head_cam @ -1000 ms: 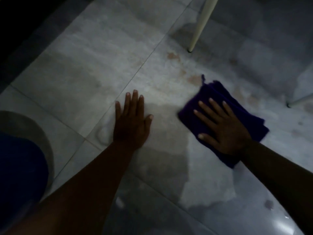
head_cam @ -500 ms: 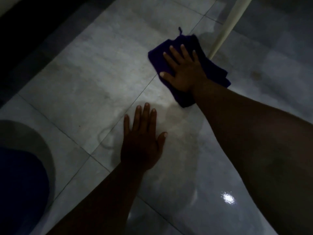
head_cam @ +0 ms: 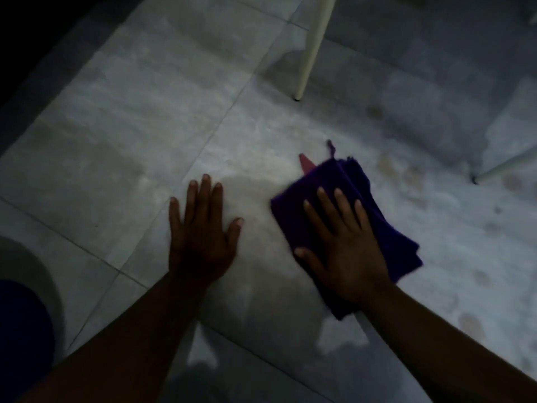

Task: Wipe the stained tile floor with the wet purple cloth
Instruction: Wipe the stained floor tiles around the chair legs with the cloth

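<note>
Purple cloth (head_cam: 374, 225) | right hand (head_cam: 345, 251) flat on it | left hand (head_cam: 203, 242) flat on floor (head_cam: 145, 126)

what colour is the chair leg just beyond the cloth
Cream or off-white, with a dark tip at the floor; the chair leg shows best in the head view.

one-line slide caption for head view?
Right hand presses purple cloth flat on stained tile floor; left hand braces beside it.

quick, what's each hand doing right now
Left hand: open, flat on the tile floor, holding nothing.
Right hand: open, fingers spread, pressing flat on the purple cloth.
</note>
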The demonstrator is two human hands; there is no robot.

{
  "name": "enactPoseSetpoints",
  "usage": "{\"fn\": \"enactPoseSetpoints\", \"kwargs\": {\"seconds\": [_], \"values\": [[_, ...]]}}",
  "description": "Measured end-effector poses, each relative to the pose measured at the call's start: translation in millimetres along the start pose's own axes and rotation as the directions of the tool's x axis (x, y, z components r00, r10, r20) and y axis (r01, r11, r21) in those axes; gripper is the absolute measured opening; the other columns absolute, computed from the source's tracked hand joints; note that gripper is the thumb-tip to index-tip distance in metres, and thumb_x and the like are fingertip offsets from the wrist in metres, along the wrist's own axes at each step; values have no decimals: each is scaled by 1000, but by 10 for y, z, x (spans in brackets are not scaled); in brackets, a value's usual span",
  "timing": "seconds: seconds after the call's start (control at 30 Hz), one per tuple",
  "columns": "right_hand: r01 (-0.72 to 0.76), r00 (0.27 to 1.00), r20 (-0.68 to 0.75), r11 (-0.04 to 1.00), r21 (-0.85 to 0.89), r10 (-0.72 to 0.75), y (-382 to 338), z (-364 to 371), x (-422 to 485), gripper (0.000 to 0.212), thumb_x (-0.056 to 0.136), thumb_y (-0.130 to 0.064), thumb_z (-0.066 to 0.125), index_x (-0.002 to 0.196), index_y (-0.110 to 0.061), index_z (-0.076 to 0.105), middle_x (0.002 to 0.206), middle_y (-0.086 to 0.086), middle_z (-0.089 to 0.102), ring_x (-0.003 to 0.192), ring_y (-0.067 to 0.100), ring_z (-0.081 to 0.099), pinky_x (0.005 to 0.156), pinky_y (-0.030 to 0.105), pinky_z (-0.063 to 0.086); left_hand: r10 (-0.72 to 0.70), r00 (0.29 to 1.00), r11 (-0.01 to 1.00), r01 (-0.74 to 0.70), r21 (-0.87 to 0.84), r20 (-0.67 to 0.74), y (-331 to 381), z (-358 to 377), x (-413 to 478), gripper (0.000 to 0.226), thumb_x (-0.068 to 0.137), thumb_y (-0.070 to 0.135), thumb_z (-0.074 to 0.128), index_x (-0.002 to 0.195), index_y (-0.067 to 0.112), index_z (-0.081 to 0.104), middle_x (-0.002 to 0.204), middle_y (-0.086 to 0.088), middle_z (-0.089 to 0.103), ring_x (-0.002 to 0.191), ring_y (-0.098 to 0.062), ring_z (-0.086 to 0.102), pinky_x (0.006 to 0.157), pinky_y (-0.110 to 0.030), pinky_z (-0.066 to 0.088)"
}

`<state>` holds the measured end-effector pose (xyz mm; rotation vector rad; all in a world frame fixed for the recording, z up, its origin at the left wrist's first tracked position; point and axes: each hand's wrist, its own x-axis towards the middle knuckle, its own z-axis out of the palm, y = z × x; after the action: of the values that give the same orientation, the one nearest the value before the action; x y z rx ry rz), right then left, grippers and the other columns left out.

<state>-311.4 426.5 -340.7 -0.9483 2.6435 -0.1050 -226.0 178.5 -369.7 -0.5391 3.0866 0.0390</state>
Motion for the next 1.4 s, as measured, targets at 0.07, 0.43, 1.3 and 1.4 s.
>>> {"fn": "enactPoseSetpoints", "kwargs": {"seconds": [0.07,0.43,1.3,1.4], "values": [[-13,1000,23,999,-31,14,274,87,-466,77,94,-70,21,158,-28,8,167,4,-1,154,27,-9,123,55,5,33,999,999,-34,30,10,14,-8,3,71,99,53,30,154,9,25,164,-16,18,152,-34,18,119,-60,15],[-82,997,-21,994,-67,81,1090,-114,-239,75,95,-68,18,158,-29,6,167,6,2,154,30,-3,123,54,2,253,960,967,-247,-71,118,925,-82,347,79,94,56,22,154,4,22,165,-18,14,153,-33,11,123,-55,12],[-530,821,-158,835,147,549,983,-362,894,82,91,-71,14,158,-23,9,167,10,4,153,36,0,115,71,-1,140,981,990,-137,-31,133,1062,-29,688,78,95,64,16,157,17,11,167,-9,5,154,-31,2,122,-59,7],[-395,910,-93,913,104,405,653,-154,179,80,92,-71,15,158,-27,5,168,6,-1,154,33,-5,117,67,-3,135,979,991,-131,-37,152,1065,-39,667,78,94,64,14,157,18,6,168,-8,0,154,-30,-1,122,-58,5]]}}
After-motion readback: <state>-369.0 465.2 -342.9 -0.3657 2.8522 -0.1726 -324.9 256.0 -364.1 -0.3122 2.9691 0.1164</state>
